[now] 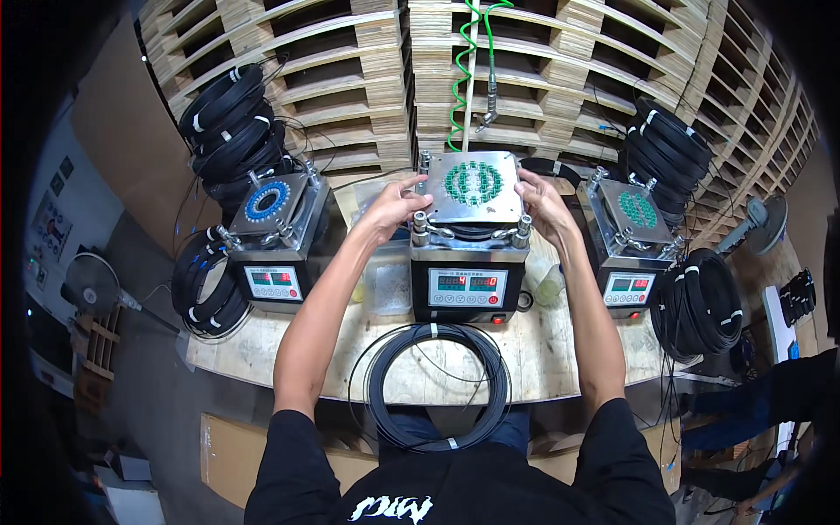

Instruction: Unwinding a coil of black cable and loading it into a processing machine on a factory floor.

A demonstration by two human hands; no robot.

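A square metal plate (pixel 440 199) with rings of small green connectors (pixel 472 183) is over the middle bench machine (pixel 468 284). My left hand (pixel 394 210) grips its left edge, fingers closed against the side. On the opposite edge, my right hand (pixel 546 210) has its fingers closed in the same way. A dark round part (pixel 472 233) shows under the plate's near edge; whether the plate touches it I cannot tell. Metal corner posts (pixel 421 229) stand around the plate. The machine's front carries a lit red display and buttons.
Similar machines flank it: the left one (pixel 276 254) with a blue ring, the right one (pixel 632 245) with green connectors. A black cable coil (pixel 376 394) overhangs the table's front edge. More coils (pixel 229 131) are stacked behind. A green air hose (pixel 458 79) hangs before wooden pallets (pixel 341 79).
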